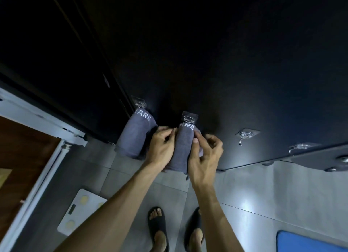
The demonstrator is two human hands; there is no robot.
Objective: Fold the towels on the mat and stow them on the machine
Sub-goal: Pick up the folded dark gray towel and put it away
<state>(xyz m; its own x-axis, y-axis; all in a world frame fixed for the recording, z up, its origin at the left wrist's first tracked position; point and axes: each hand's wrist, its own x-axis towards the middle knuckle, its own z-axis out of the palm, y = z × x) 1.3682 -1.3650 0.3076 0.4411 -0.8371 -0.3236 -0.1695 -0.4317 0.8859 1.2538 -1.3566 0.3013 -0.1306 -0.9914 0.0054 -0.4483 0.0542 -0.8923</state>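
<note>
Two grey towels hung on hooks on the black machine panel.

Left towel (pixel 134 137) hangs alone from its hook (pixel 140 104). Right towel (pixel 183 148) hangs from the next hook (pixel 188 119), between both hands: left hand (pixel 162 148) pinches its left edge, right hand (pixel 205 157) pinches its right edge, thumb on the cloth. Two bare hooks (pixel 244 136) lie right. A blue mat (pixel 305 242) sits near right on the tiled floor (pixel 263 191).

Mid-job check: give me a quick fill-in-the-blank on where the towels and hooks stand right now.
1. Grey towels hanging on hooks on the dark panel: ____.
2. Both hands grip the ____ of the two towels.
3. The two hooks right of the held towel carry ____.
4. The blue mat lies at the ____ corner of the view.

Missing words: two; right; nothing; bottom right
</note>
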